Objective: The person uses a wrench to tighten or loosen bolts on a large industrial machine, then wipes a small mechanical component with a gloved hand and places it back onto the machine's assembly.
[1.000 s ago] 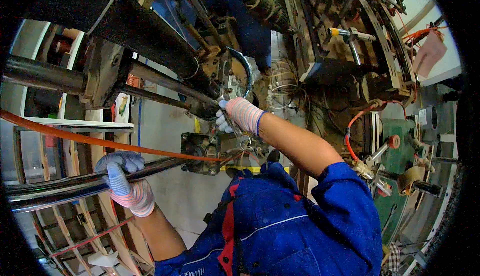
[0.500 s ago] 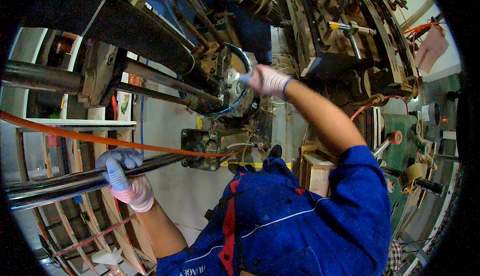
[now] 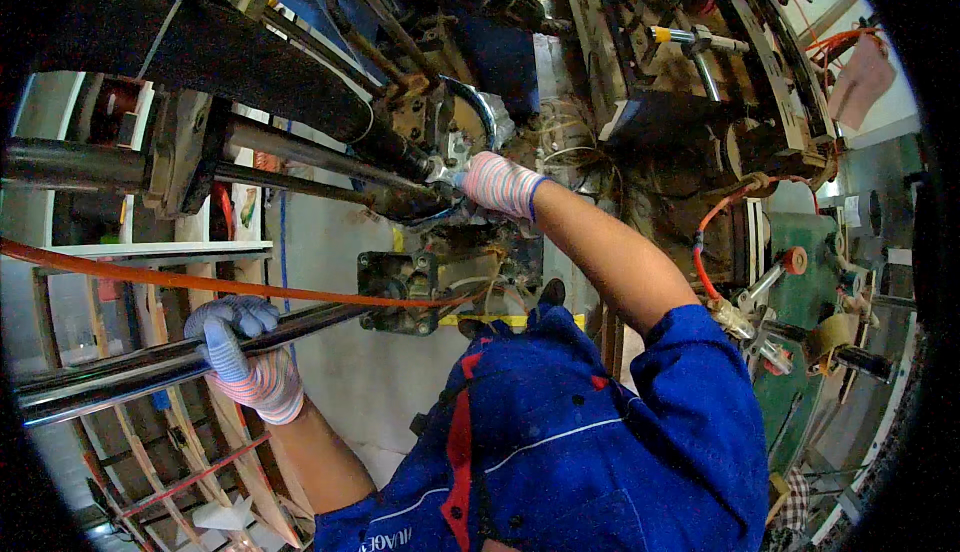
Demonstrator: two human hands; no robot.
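My left hand (image 3: 243,357), in a striped glove with a blue-grey palm, is wrapped round a shiny metal bar (image 3: 120,367) at the left. My right hand (image 3: 495,187), gloved the same way, reaches to a round machine part (image 3: 487,117) with a bright rim in the upper middle. Its fingers are drawn together against a small silvery metal piece (image 3: 443,169) in front of the ring; what they pinch is mostly hidden. Crumpled, shiny foil-like material (image 3: 503,122) edges the ring.
An orange hose (image 3: 200,286) crosses above the bar. Dark machine rods (image 3: 300,157) run toward the ring, with a block-shaped machine base (image 3: 397,292) below it. Wooden racks (image 3: 190,452) stand at the left. Another machine (image 3: 690,112) and a metal air tool (image 3: 755,327) are at the right.
My right hand has moved slightly left and down, to the silvery piece at the ring. The air tool at the right has come into view. My left hand keeps its grasp on the bar.
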